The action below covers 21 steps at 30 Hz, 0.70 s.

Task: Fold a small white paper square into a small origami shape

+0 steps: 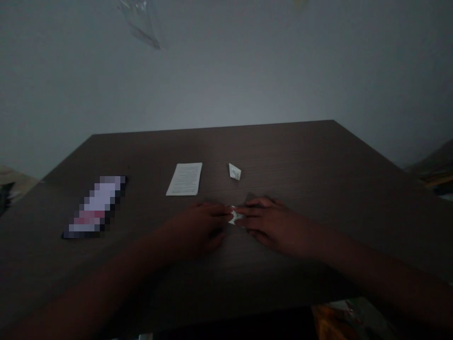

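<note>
on the table (283, 156), phone (95, 208) and paper stack (184, 179) lie left of a scrap (234, 218).

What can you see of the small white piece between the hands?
The small white piece looks like paper and lies low on the dark wood-grain tabletop. Fingers of the left hand and right hand cover it from either side, apparently touching it, leaving only a pale, irregular patch visible. Its full outline, folds and any print can't be made out in the dim light.

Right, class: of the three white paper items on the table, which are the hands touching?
The small paper piece partly covered by the left hand and right hand; the creased piece lies beyond them, the printed paper farther left, both untouched.
</note>
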Each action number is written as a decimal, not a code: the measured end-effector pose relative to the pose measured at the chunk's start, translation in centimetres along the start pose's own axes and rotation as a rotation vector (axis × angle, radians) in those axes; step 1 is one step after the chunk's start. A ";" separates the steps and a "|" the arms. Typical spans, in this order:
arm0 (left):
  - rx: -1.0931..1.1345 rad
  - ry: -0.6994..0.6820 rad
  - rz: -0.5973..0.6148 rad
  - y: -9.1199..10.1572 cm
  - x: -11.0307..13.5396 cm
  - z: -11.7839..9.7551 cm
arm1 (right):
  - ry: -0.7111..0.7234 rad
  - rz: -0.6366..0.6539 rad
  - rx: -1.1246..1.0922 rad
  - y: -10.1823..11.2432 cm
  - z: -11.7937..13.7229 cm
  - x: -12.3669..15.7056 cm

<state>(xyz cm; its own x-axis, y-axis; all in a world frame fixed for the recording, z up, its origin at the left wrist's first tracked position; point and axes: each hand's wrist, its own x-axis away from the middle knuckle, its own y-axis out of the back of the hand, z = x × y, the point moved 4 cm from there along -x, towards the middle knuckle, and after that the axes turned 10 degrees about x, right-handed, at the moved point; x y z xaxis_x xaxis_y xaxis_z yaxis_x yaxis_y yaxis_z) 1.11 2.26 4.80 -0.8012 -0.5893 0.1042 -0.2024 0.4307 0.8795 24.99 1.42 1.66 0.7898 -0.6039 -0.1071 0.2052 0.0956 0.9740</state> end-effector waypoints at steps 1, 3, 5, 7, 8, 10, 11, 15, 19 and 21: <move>-0.011 -0.001 0.005 -0.1 0.0 0.0 | 0.008 -0.001 -0.003 0.0 -0.1 0.0; -0.024 0.007 0.001 -0.3 -0.1 0.2 | 0.029 0.001 -0.014 0.1 -0.2 -0.1; -0.026 0.021 0.000 -0.5 -0.1 0.4 | 0.050 0.003 -0.026 0.2 -0.4 -0.2; -0.031 0.025 0.003 -0.6 -0.1 0.5 | 0.063 0.005 -0.031 0.3 -0.6 -0.2; -0.034 0.024 0.003 -0.6 -0.2 0.6 | 0.065 0.008 -0.032 0.4 -0.7 -0.3; -0.040 0.021 0.001 -0.7 -0.2 0.6 | 0.068 0.021 -0.037 0.4 -0.9 -0.3; -0.043 0.021 0.002 -0.7 -0.2 0.6 | 0.071 0.030 -0.040 0.5 -1.0 -0.3; -0.048 0.013 0.001 -0.9 -0.2 0.6 | 0.097 0.059 -0.071 0.6 -1.4 -0.3; -0.054 -0.002 -0.024 -1.0 -0.2 0.6 | 0.107 0.082 -0.122 1.1 -1.8 -0.2; -0.062 0.001 -0.011 -1.1 -0.2 0.6 | 0.128 0.100 -0.145 1.5 -1.8 -0.1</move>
<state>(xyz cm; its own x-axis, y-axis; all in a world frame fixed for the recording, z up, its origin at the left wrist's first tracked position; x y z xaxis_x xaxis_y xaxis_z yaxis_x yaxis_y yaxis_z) 1.12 2.36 3.55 -0.7988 -0.5941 0.0948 -0.1760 0.3814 0.9075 26.23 3.05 2.73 0.8758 -0.4807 -0.0446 0.1956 0.2688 0.9431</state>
